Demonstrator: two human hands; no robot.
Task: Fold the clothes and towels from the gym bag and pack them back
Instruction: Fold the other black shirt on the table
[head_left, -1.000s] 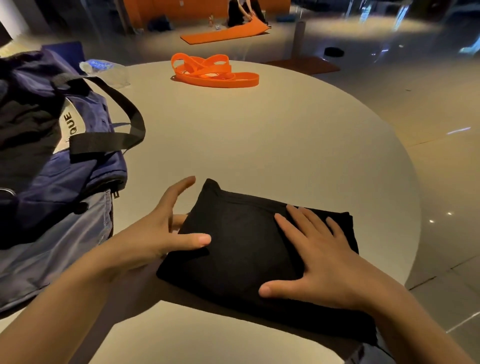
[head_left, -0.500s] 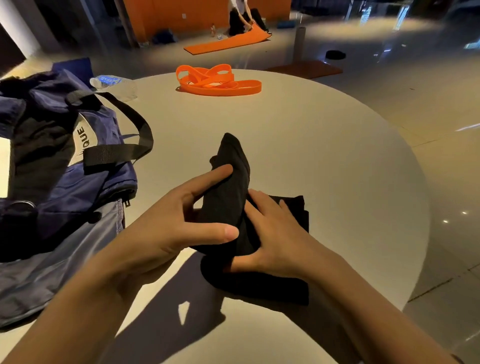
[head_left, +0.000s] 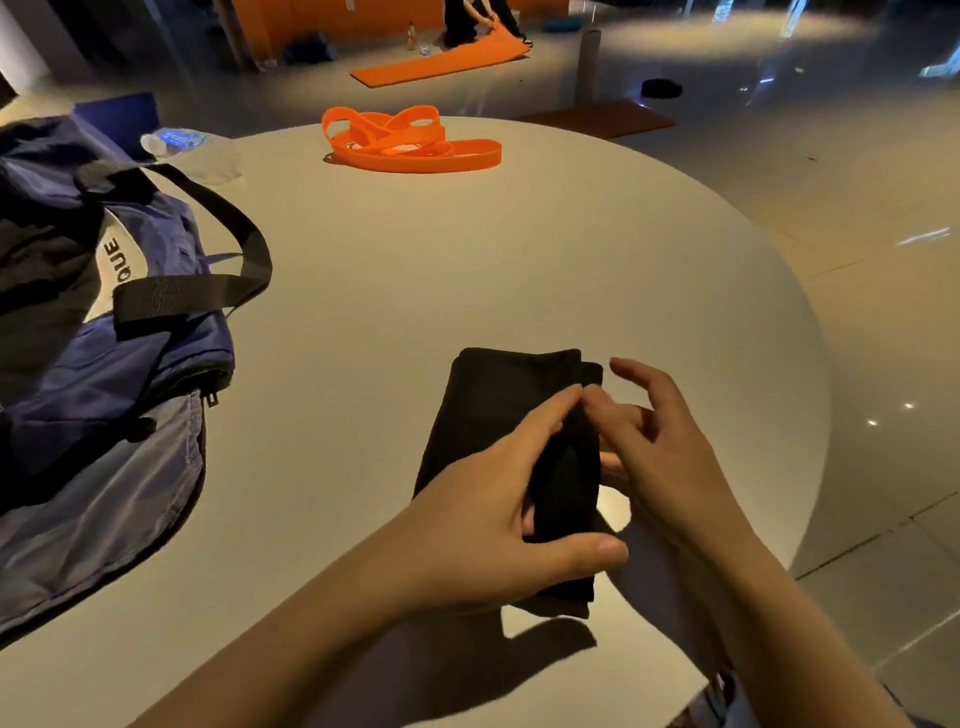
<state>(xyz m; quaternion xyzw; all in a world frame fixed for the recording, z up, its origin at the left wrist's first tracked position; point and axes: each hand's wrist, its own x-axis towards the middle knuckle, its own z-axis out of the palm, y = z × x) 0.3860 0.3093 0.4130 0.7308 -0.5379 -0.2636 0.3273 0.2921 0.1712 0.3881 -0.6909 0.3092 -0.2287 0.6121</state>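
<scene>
A black garment, folded into a narrow bundle, lies on the round white table near its front edge. My left hand grips the bundle's near right part, thumb below and fingers laid over the top. My right hand is at the bundle's right edge, its fingertips touching the cloth beside my left fingertips, the other fingers loosely spread. The open blue gym bag with black straps sits at the left, dark cloth showing inside it.
Orange resistance bands lie at the table's far side, a clear plastic water bottle beside the bag. The table edge curves close on the right, over a shiny floor. A person handles an orange mat on the floor far behind.
The garment lay flat and wide under both palms, then one half was lifted and folded over. It is now a narrower bundle, held by my left hand, with my right at its edge.
</scene>
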